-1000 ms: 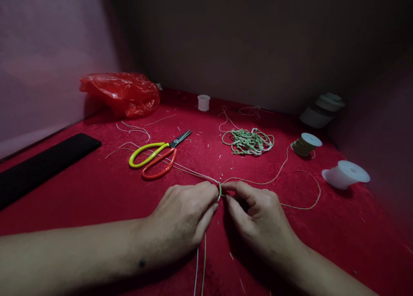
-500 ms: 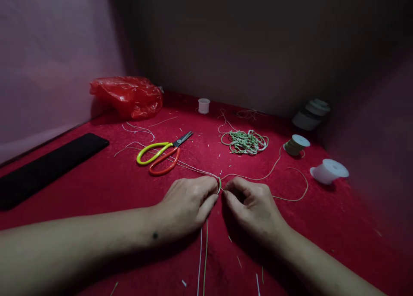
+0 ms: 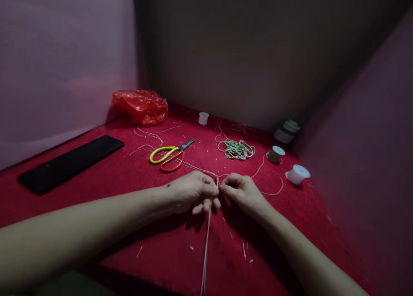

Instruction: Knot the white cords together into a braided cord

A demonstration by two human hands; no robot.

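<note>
My left hand (image 3: pixel 198 193) pinches a thin green and white cord (image 3: pixel 207 244) between thumb and forefinger, its other fingers loosely curled below. Pale strands run from this pinch down toward the table's front edge. Just above the fingertips stands a short green knotted section (image 3: pixel 217 179). My right hand (image 3: pixel 247 195) is closed in a pinch close by on the right, on a thin strand that meets the knotted section. More strands stretch left from the knot, passing beneath scissors (image 3: pixel 171 154) with one yellow and one red handle.
On the red cloth (image 3: pixel 155 253) lie a black flat case (image 3: pixel 71 163), a red plastic bag (image 3: pixel 142 108), and a heap of green-white braided cord (image 3: pixel 238 150). A green thread spool (image 3: pixel 275 154), white spools (image 3: pixel 298 174) (image 3: pixel 203 118) and a lidded jar (image 3: pixel 287 131) stand farther back. Thread scraps are scattered about.
The view has shifted, so more of the table's front shows. My left hand has rolled over, its lower fingers now showing, and the hanging strands lie closer together. My right hand keeps its pinch.
</note>
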